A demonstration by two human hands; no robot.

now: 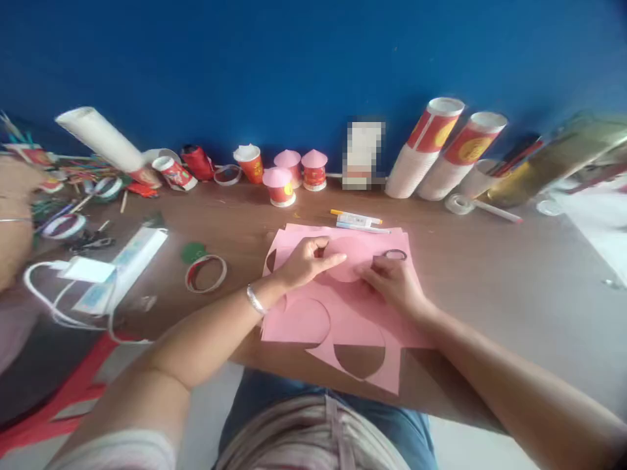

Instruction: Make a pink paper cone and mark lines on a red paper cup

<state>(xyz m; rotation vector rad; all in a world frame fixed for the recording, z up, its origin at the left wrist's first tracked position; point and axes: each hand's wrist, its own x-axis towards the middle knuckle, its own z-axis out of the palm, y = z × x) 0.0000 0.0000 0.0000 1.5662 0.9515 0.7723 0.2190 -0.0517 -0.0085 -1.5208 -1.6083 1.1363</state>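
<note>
A round pink paper disc [349, 256] is between my two hands, over a stack of pink paper sheets [304, 251]. My left hand [311, 262] pinches its left edge, thumb on top. At its lower right edge, the fingertips of my right hand [392, 282] are closed on the paper. A dark loop [396, 253], like a scissors handle, shows just beyond my right hand; the rest is hidden, so whether it is held is unclear. Below my hands lie a cut-out circle outline [306, 322] and a sheet offcut with a round hole [392, 369].
Pens [360, 220] lie beyond the paper. Farther back stand paper cups with pink cone tops [278, 186], stacked paper cups [414, 166] and a tape roll [459, 203]. A power strip [130, 267] with cables is at left, near another person's arm [17, 222].
</note>
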